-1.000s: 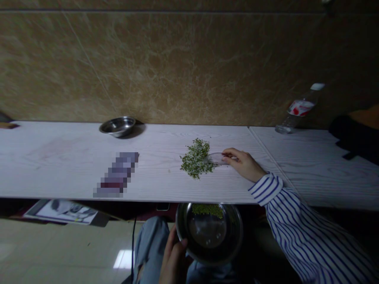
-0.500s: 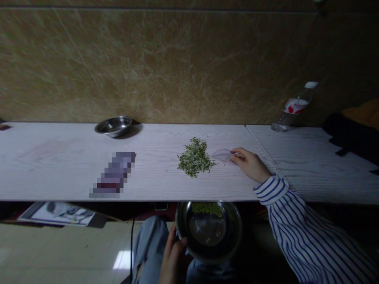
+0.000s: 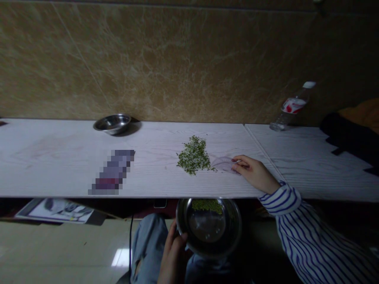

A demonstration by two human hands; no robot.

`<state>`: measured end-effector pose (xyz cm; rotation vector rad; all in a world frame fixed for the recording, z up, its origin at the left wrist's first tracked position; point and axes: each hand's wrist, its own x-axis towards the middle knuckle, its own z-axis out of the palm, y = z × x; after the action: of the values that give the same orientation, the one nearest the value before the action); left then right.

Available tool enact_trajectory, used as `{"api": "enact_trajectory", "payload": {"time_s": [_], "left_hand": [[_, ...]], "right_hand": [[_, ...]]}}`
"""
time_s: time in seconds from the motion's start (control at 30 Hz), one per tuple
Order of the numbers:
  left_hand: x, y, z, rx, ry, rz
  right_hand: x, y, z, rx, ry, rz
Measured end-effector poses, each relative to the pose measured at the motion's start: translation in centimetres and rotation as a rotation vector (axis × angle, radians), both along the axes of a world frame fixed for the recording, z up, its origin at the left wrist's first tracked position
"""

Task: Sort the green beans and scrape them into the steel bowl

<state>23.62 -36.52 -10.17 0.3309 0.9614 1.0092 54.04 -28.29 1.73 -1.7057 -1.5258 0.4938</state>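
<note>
A loose pile of small green beans (image 3: 194, 156), which look like mung beans, is spread on the pale wood-grain counter (image 3: 154, 181). Just right of it, my right hand (image 3: 255, 172) pinches a thin, clear, curved plastic piece (image 3: 222, 163) between thumb and fingers. The piece lies low over the counter, its left edge close to the pile. Below the counter's front edge, my left hand (image 3: 172, 252) grips the left rim of a steel bowl (image 3: 237, 227) above my lap. More green beans (image 3: 206, 206) are gathered at the bowl's far side.
A smaller steel bowl (image 3: 112, 124) stands by the wall at the back left. A pixelated flat object (image 3: 112, 172) lies in front of it. At the back right are a plastic bottle (image 3: 293, 105) and dark cloth (image 3: 343, 130). A cable (image 3: 130, 240) hangs beside my knee.
My right hand has moved slightly down and to the right with the plastic piece, which now lies nearer the pile's lower right edge. My left hand keeps its hold on the bowl.
</note>
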Motion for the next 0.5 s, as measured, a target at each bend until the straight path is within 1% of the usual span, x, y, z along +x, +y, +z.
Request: {"api": "enact_trajectory", "payload": {"time_s": [0.1, 0.2, 0.37, 0.5], "left_hand": [[0.1, -0.1, 0.7, -0.051, -0.034, 0.009], [0.2, -0.2, 1.2, -0.039, -0.034, 0.01], [0.2, -0.2, 1.3, -0.021, -0.012, 0.003], [0.3, -0.1, 1.2, -0.035, -0.019, 0.022]], "right_hand": [[0.5, -0.6, -0.1, 0.002, -0.032, -0.08], [1.0, -1.1, -0.6, -0.01, -0.062, -0.135], [0.6, -2.0, -1.4, -0.022, -0.019, -0.114], [0.1, -1.9, -1.2, -0.015, -0.019, -0.109]]}}
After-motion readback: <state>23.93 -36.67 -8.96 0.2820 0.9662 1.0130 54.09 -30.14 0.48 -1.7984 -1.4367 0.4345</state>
